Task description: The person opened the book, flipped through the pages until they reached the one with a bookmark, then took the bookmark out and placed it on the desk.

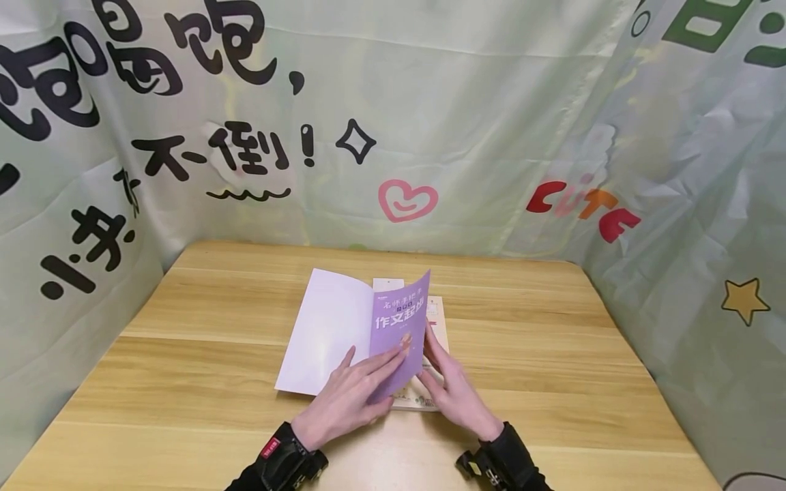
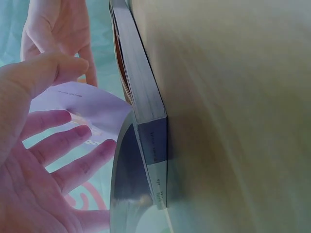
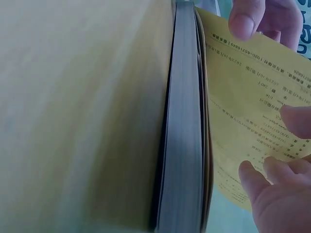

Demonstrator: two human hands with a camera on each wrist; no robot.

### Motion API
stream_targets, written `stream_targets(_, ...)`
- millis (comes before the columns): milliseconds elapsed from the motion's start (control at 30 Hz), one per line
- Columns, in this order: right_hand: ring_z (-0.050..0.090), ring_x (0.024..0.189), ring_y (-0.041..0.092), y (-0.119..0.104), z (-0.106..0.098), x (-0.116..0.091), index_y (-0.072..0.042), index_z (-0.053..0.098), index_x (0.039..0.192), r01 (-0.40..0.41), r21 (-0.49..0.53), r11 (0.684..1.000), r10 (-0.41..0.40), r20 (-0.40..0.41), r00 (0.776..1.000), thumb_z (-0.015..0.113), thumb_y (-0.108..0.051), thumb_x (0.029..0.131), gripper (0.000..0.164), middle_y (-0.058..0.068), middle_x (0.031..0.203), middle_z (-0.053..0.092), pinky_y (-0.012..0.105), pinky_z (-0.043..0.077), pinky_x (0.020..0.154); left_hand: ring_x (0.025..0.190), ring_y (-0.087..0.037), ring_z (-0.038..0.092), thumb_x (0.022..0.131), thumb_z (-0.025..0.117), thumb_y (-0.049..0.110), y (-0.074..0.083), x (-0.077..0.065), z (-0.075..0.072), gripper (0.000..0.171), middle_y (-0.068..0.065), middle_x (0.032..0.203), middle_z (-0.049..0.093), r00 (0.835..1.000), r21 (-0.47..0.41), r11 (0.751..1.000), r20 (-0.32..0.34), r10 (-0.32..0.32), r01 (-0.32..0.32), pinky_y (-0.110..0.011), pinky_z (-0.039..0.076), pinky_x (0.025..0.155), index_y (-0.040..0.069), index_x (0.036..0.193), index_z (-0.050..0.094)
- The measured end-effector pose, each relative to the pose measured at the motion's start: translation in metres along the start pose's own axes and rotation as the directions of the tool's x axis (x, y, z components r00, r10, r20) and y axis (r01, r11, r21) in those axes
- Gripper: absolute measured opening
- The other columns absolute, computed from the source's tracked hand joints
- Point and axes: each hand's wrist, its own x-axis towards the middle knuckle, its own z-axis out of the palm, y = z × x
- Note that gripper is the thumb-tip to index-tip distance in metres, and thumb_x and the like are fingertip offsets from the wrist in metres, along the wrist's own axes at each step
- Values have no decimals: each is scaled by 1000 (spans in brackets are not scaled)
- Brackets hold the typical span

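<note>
A thick paperback book (image 3: 187,121) lies on the table with its front cover (image 1: 325,327) turned out to the left, its inner side pale lilac. The purple title page (image 1: 393,341), printed with white Chinese characters, stands partly raised and curved. My left hand (image 1: 353,392) lies across this page, its extended fingers against the printed face. On the other side, my right hand (image 1: 454,392) is at the page's right edge, with its fingers near the small-print back (image 3: 248,97). Whether they press on it, I cannot tell. Under the raised page, part of a cream illustrated page (image 1: 437,314) shows.
The wooden table (image 1: 528,341) extends around the book. Behind and beside it hangs a pale green cloth (image 1: 479,136) with black characters, a pink heart and a star. Both wrists wear black camera straps (image 1: 285,453). A dark curved cable (image 1: 755,475) is at the lower right.
</note>
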Motion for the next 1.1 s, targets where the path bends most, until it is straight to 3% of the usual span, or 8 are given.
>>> stream_targets(167,35,127,47,7,5,0,18,10,145,-30,19,999,29,35,999,50,24,85,73,39,147,19,59,36,100,125,-27,48,80,72,35,-1,-1,-2,80,-10,147,44,1000,-42,999,-7,-10,10,-72,29,100,9,148,38)
stream_targets(400,31,136,32,27,16,0,0,8,153,-116,39,992,112,94,989,46,5,97,68,23,156,16,52,32,107,126,-22,48,84,63,54,-1,-1,-9,82,-9,143,48,996,-152,985,-5,-85,83,-66,29,105,11,149,37)
stream_targets(567,23,138,35,12,17,9,4,10,152,-125,61,990,118,114,987,42,2,100,61,25,156,13,55,31,107,127,-24,47,85,56,61,-2,-2,-12,85,-11,143,48,993,-195,974,1,-119,117,-64,29,107,12,150,34)
stream_targets(767,22,139,36,-3,18,18,8,12,150,-159,76,984,147,139,979,40,0,101,57,25,155,13,54,32,107,129,-23,44,86,60,55,-4,-2,-15,84,-11,147,42,991,-221,970,-61,-116,99,-61,33,106,14,152,29)
stream_targets(1000,17,142,20,28,31,14,-7,9,154,-182,-1,983,180,164,970,39,-19,104,59,13,159,10,48,21,114,128,-28,43,85,67,43,-7,-2,-21,84,-11,148,41,976,-243,965,-163,-144,102,-57,40,102,17,153,26)
stream_targets(1100,16,142,18,28,32,16,-5,10,154,-192,-28,981,194,167,967,39,-22,104,60,12,159,10,48,19,115,128,-28,44,86,66,40,-8,-3,-25,84,-11,148,41,968,-251,960,-181,-172,123,-53,45,99,17,154,23)
